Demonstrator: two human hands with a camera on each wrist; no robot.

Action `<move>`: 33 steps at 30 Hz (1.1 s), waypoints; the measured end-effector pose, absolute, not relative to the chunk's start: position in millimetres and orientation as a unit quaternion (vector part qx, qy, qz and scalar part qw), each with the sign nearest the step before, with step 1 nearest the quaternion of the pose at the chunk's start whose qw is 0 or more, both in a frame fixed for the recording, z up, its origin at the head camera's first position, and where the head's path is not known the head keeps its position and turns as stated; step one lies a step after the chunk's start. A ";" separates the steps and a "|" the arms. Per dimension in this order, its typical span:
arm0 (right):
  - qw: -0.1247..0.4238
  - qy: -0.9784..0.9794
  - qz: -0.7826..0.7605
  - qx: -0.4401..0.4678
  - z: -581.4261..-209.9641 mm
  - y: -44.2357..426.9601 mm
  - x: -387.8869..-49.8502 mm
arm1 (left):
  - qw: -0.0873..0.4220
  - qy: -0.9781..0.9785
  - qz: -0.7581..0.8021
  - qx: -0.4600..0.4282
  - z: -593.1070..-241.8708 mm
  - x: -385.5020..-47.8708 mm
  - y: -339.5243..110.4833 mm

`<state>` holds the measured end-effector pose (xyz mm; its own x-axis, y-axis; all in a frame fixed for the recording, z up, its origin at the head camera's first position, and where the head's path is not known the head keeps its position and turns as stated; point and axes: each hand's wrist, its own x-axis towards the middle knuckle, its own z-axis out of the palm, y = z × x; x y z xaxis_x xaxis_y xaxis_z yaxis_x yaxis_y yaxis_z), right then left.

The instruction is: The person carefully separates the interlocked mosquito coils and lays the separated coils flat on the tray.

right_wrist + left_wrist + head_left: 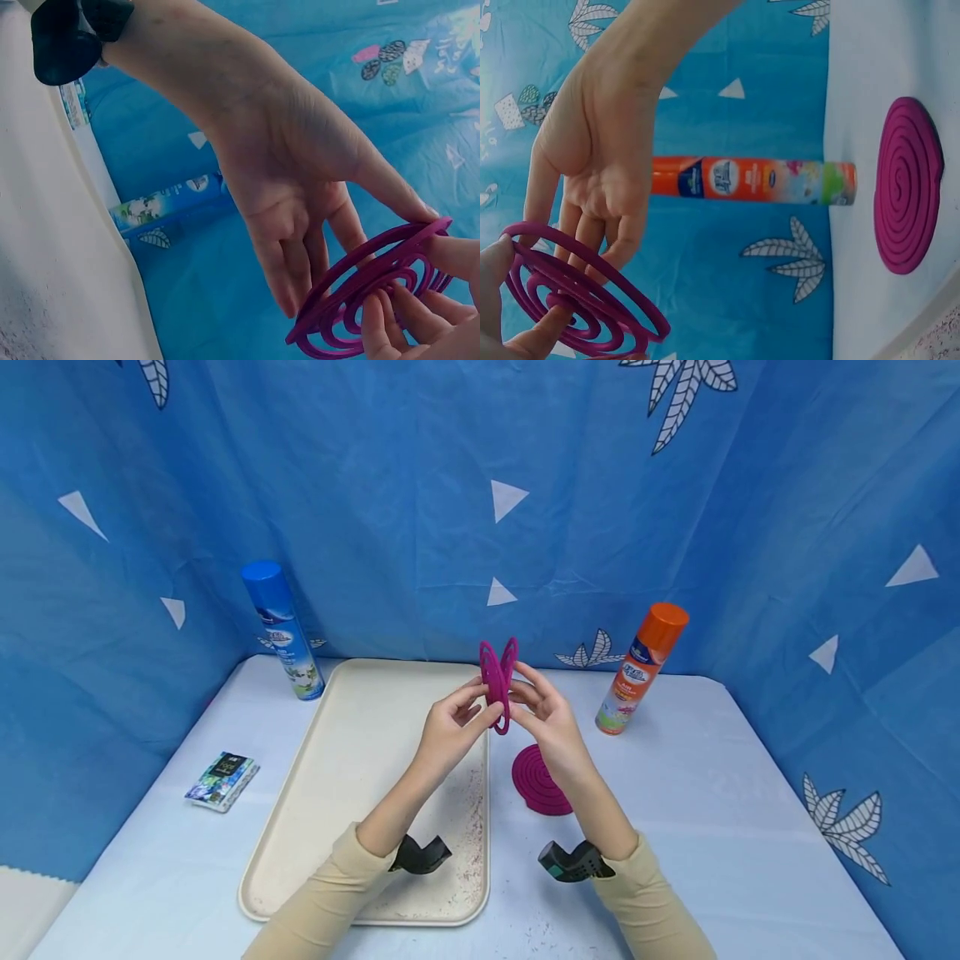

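Observation:
A magenta spiral coil (494, 681) is held up above the tray's right edge, its rings partly spread apart. The left hand (453, 727) pinches it from the left with thumb and fingers. From the other side the right hand (550, 714) grips its outer ring between thumb and fingers, as the coil (375, 289) in the right wrist view also shows. A second magenta spiral (542, 781) lies flat on the table, partly behind the right forearm; the left wrist view shows this flat spiral (907, 184) whole.
A cream tray (375, 718) lies under the left arm. A blue spray can (283, 631) stands behind its left side, an orange spray can (641, 668) at the back right. A small patterned box (222, 782) lies left of the tray. Blue cloth (420, 510) hangs behind.

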<state>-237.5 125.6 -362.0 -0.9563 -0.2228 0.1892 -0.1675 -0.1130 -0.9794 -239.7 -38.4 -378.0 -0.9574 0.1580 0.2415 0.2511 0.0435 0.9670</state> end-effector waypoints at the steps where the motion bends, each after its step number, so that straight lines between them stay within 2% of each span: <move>1: 0.016 0.662 -0.736 -0.140 -362.5 124.5 -237.5 | 0.036 -0.721 -0.678 -0.137 -377.9 -239.5 -38.4; 5: 0.004 0.627 -0.772 -0.101 -364.3 120.1 -236.8 | 0.036 -0.714 -0.688 -0.125 -377.1 -238.8 -37.6; 13: -0.037 0.625 -0.778 -0.046 -367.1 115.2 -237.9 | -0.002 -0.672 -0.732 -0.112 -376.3 -237.5 -35.1; 19: 0.024 0.621 -0.779 -0.084 -371.0 117.3 -241.9 | -0.043 -0.647 -0.754 -0.104 -375.8 -236.3 -36.5; 22: 0.037 0.608 -0.790 -0.066 -372.0 117.9 -244.1 | -0.054 -0.644 -0.758 -0.086 -374.7 -237.6 -37.7; 28: 0.018 0.597 -0.802 0.020 -372.8 120.1 -248.0 | -0.038 -0.600 -0.799 -0.015 -375.3 -244.0 -39.8; 33: 0.025 0.578 -0.813 0.063 -371.1 124.2 -249.9 | -0.019 -0.519 -0.854 0.031 -376.0 -247.4 -40.9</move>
<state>-249.9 124.2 -371.1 -0.9907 0.0323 -0.1319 0.1140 -0.3304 -0.9369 -247.4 -40.9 -376.0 -0.9973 0.0005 -0.0734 -0.0654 -0.4600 0.8855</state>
